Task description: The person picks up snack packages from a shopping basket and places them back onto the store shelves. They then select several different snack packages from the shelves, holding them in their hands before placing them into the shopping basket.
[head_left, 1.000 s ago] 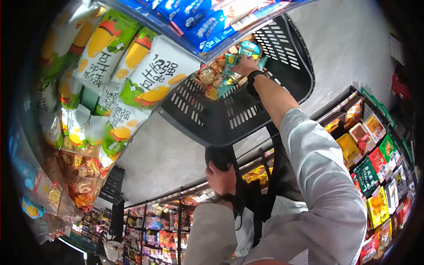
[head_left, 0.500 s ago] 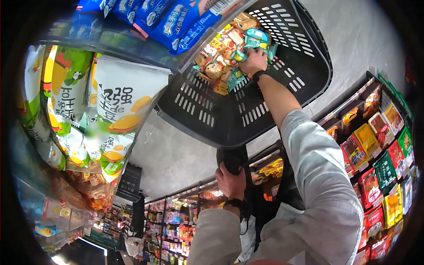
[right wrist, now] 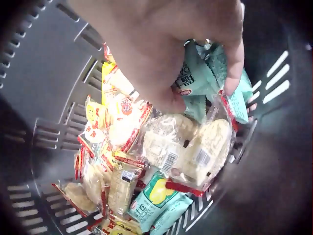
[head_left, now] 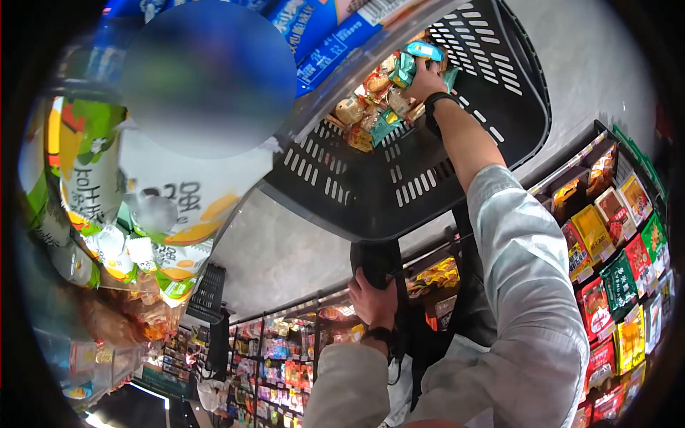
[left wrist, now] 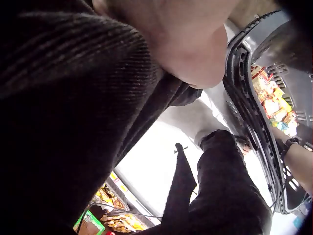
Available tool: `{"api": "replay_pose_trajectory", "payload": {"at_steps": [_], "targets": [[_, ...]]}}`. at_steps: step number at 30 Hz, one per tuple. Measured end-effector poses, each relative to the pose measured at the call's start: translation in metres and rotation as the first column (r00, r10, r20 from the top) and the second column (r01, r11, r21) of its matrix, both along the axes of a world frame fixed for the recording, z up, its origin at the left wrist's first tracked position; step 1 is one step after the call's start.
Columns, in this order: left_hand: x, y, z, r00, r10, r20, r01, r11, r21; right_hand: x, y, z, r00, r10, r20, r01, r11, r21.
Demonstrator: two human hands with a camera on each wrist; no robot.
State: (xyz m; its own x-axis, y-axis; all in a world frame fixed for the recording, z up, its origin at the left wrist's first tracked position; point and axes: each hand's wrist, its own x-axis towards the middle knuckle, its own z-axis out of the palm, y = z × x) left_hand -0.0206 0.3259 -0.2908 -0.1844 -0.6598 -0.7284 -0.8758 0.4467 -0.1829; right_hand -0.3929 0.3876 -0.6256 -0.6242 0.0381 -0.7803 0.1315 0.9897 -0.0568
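Note:
A black slotted shopping basket [head_left: 335, 207] holds a heap of small wrapped snacks at its far end. My right hand [head_left: 427, 84] reaches down into it. In the right wrist view, thumb and fingers close around a teal snack packet [right wrist: 200, 81]. Below them lie clear-wrapped pale snacks [right wrist: 210, 152] with red edges and another teal packet [right wrist: 154, 198] with a yellow picture. My left hand [head_left: 374, 301] grips the basket's black handle [head_left: 374, 257]; the left wrist view shows only part of that hand, beside the basket rim.
On the left, a shelf bin displays large white-and-green snack bags [head_left: 93, 171], with blue snack packs [head_left: 314, 43] above, overhanging part of the basket. Racks of colourful packets [head_left: 621, 278] line the right side. A second dark basket [head_left: 207, 292] stands farther off on the grey floor [head_left: 271, 257].
The view has swung, so the basket sits farther right and the blue packs extend lower. My right hand stays among the teal packets, and the left keeps its grip on the handle.

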Motion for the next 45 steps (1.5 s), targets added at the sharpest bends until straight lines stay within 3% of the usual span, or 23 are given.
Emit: {"api": "replay_pose_trajectory", "payload": {"at_steps": [2, 4, 14, 18, 23, 26, 30, 31, 34, 38, 39, 42, 45], "targets": [[0.0, 0.002, 0.001, 1.0, 0.001, 0.022, -0.002, 1.0, 0.014, -0.008, 0.0, 0.012, 0.997, 0.059, 0.049, -0.06, 0.998, 0.019], [-0.005, 0.007, 0.001, 0.999, 0.01, 0.041, -0.011, 0.999, 0.03, -0.007, 0.018, -0.017, 0.998, 0.058, 0.012, -0.057, 0.997, -0.054], [-0.016, 0.024, -0.002, 1.0, 0.007, -0.002, -0.007, 1.0, 0.008, 0.01, 0.046, -0.018, 0.93, 0.22, 0.295, -0.12, 0.939, -0.323], [-0.019, 0.029, -0.001, 0.998, 0.052, 0.019, -0.053, 0.998, 0.034, 0.033, 0.034, -0.015, 0.921, 0.253, 0.297, -0.17, 0.945, -0.278], [-0.023, 0.034, -0.003, 0.998, 0.059, 0.022, -0.06, 0.998, 0.031, 0.063, 0.019, -0.034, 0.943, 0.202, 0.267, -0.121, 0.95, -0.289], [-0.014, 0.027, -0.001, 0.997, 0.078, 0.007, -0.078, 0.996, 0.041, 0.065, 0.002, -0.017, 0.948, 0.198, 0.25, -0.144, 0.965, -0.218], [-0.003, 0.019, 0.0, 0.996, 0.083, -0.023, -0.082, 0.996, 0.04, 0.07, 0.011, -0.024, 0.974, 0.178, 0.14, -0.134, 0.952, -0.276], [-0.002, 0.019, -0.001, 0.996, 0.081, -0.029, -0.08, 0.996, 0.037, 0.068, 0.016, -0.016, 0.975, 0.178, 0.131, -0.123, 0.931, -0.344], [-0.003, 0.022, 0.0, 0.997, 0.038, -0.07, -0.038, 0.999, -0.003, 0.07, 0.025, 0.0, 0.966, 0.228, 0.125, -0.177, 0.93, -0.323], [-0.004, 0.025, -0.001, 0.994, 0.053, -0.095, -0.054, 0.999, -0.007, 0.085, 0.009, 0.039, 0.992, 0.12, -0.03, -0.124, 0.943, -0.308], [-0.004, 0.025, -0.001, 0.993, 0.054, -0.106, -0.055, 0.998, -0.012, 0.086, 0.005, 0.039, 0.982, 0.174, -0.074, -0.189, 0.919, -0.347], [-0.003, 0.022, 0.0, 0.99, 0.08, -0.115, -0.082, 0.997, -0.015, 0.087, -0.009, 0.042, 0.93, 0.368, 0.026, -0.3, 0.796, -0.526], [-0.003, 0.019, 0.0, 0.987, 0.096, -0.129, -0.1, 0.995, -0.026, 0.095, -0.02, 0.042, 0.819, 0.563, 0.11, -0.416, 0.715, -0.562]]}}
